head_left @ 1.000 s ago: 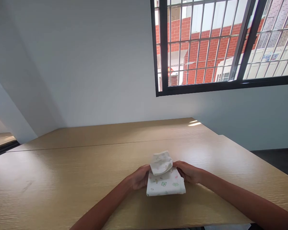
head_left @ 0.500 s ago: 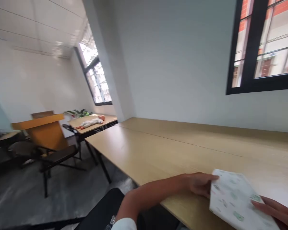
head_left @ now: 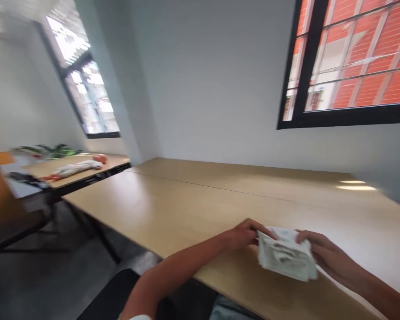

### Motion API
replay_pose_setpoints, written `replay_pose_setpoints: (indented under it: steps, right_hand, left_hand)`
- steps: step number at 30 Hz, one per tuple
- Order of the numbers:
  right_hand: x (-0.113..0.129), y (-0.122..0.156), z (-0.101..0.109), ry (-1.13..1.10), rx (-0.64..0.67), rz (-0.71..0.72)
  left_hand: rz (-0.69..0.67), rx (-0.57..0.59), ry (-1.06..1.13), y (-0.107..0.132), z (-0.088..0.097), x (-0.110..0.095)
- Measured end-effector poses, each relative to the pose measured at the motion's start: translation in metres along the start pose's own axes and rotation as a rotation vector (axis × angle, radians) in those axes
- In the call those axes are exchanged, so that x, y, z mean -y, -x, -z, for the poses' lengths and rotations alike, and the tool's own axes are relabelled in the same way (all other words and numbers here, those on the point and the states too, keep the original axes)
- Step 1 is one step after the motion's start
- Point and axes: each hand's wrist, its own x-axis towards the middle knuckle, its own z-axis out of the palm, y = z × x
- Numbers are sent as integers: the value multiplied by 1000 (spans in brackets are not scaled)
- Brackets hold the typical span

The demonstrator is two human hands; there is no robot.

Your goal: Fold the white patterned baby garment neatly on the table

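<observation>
Both hands on folded white printed cloth [head_left: 286, 260], near edge of light wooden table [head_left: 193, 209].
L hand [head_left: 245, 233] fingers curled onto cloth's left edge; R hand [head_left: 326, 255] fingers wrapped over right edge. Pic blurred, print unclear. Barred black-framed window [head_left: 350, 66] up right.

Daylit interior, evenly bright. Light enters through the barred window [head_left: 350, 62] at upper right and a second window [head_left: 83, 89] at far left, the latter blown out to white. A small sunlit patch glares on the table [head_left: 355, 187] — the rest shows a soft sheen. Motion blur smears the whole frame, strongest on the folded cloth [head_left: 286, 258] and left edge; verticals lean — wide-angle distortion.
</observation>
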Motion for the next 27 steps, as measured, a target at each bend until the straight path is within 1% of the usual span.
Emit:
replay_pose_setpoints:
  steps: [2, 5, 9, 13, 15, 18, 22, 25, 27]
  right_hand:
    - [14, 0, -11, -29, 66, 15]
    - [31, 0, -19, -49, 88, 35]
    - [45, 4, -24, -80, 149, -26]
    - [40, 9, -24, -187, 115, -116]
    - [36, 10, -22, -237, 124, -161]
    - [34, 10, -21, -271, 151, -183]
    - [36, 10, -21, -255, 150, -120]
    - [32, 13, -19, -214, 73, -22]
    - [24, 13, -13, -169, 16, 16]
  left_hand:
    - [-34, -9, -8, 2, -1, -3]
    - [-61, 3, 0, 1, -4, -6]
    - [1, 65, 51, 1, -9, -11]
    - [106, 32, 140, 2, -9, -11]
    - [149, 13, 181, 3, -6, -9]
    - [160, 8, 190, 3, -5, -9]
    - [89, 26, 158, 5, -12, -13]
    - [37, -23, 106, 6, -17, -13]
    - [68, -31, 54, 4, -15, -11]
